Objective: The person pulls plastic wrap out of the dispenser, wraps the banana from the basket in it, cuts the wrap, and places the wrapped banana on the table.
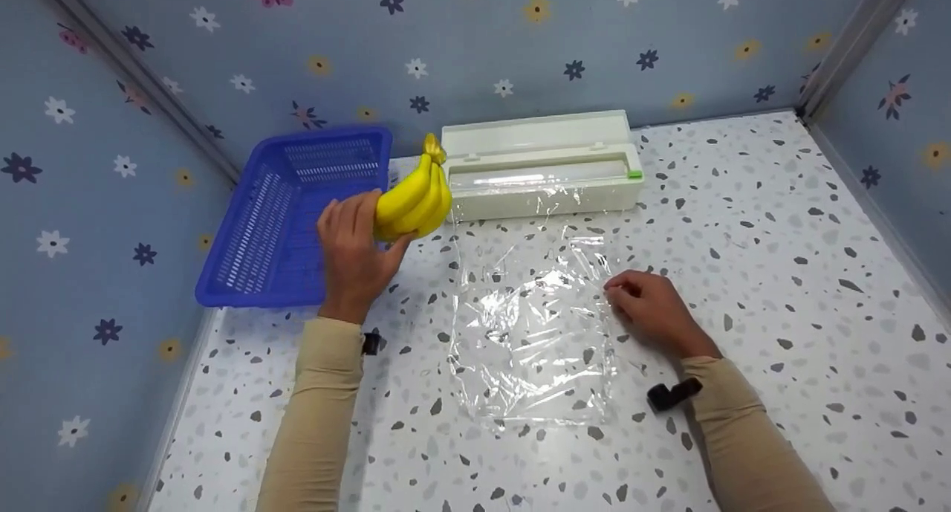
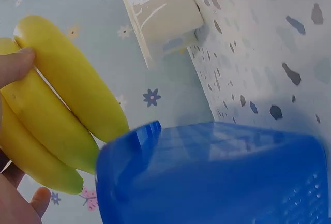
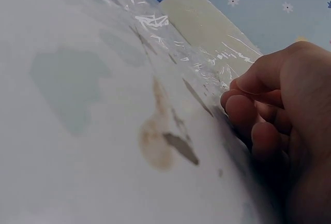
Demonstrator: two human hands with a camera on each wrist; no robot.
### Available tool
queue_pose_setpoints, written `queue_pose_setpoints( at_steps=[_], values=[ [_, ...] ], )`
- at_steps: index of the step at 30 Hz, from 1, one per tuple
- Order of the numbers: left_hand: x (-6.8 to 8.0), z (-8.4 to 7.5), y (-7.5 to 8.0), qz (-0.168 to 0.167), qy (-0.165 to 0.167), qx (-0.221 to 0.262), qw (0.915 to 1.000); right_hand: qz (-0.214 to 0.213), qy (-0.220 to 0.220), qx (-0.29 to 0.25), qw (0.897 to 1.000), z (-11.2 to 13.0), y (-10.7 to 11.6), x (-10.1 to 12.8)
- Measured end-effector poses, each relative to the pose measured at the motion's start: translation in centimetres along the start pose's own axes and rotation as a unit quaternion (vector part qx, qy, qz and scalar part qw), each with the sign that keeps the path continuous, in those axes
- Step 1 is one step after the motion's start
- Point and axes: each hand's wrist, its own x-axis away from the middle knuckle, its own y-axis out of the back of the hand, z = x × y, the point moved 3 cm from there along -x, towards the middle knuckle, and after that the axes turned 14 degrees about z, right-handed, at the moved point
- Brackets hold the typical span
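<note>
A bunch of yellow bananas (image 1: 416,200) is held up in my left hand (image 1: 355,256), stem pointing away, beside the right rim of the blue basket (image 1: 256,298). In the left wrist view, my fingers and thumb grip the bananas (image 2: 77,74) from the side. A sheet of clear plastic wrap (image 1: 531,341) lies wrinkled on the speckled table, stretching from the white wrap box (image 1: 550,200). At the sheet's right edge is my right hand (image 1: 654,311), fingers curled, thumb and index finger close together. I cannot tell if they pinch the wrap.
The box's lid (image 1: 535,134) stands raised at the back, and a green tab (image 1: 634,175) shows at its right end. Flower-patterned walls (image 1: 475,51) enclose the table (image 1: 780,289) at the back and both sides. The basket stands against the left wall.
</note>
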Motion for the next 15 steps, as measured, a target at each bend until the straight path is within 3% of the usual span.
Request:
queue_pose_setpoints(
  at_steps=[15],
  values=[
    [-0.8, -3.3, -3.0, 0.047, -0.042, 0.041, 0.9972, 0.004, 0.006, 0.006, 1.0, 0.2, 0.2, -0.1]
  ],
)
